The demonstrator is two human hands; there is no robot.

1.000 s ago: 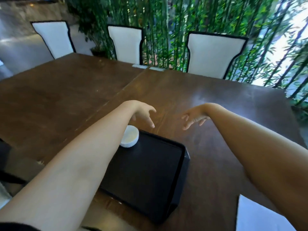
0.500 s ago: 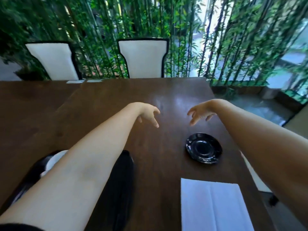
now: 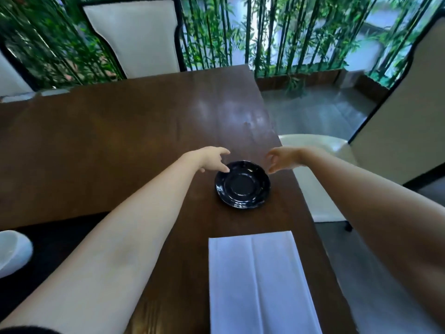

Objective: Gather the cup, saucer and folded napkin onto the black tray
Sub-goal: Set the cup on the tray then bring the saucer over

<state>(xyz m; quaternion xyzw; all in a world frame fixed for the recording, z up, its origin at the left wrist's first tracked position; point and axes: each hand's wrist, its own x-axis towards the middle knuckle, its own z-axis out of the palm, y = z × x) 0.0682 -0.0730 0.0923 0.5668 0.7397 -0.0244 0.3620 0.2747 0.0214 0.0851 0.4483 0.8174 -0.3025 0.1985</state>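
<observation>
A glossy black saucer [image 3: 242, 184] lies on the dark wooden table [image 3: 125, 138] near its right edge. My left hand [image 3: 212, 159] hovers at the saucer's far left rim, fingers apart, fingertips close to the rim. My right hand [image 3: 283, 159] is at the far right rim, also open and empty. A white folded napkin [image 3: 258, 283] lies flat on the table nearer to me. At the far left, the white cup [image 3: 13, 251] sits on the black tray [image 3: 55, 239], both mostly cut off by my left arm and the frame edge.
The table's right edge runs just beside the saucer and napkin. A white-cushioned chair [image 3: 320, 160] stands right of that edge. Another white chair [image 3: 137, 37] faces me across the table, backed by a bamboo screen [image 3: 240, 30]. Grey floor lies to the right.
My view has swung right, from the tray and cup to the saucer and napkin. Both hands have come down from over bare table to either side of the saucer's far rim.
</observation>
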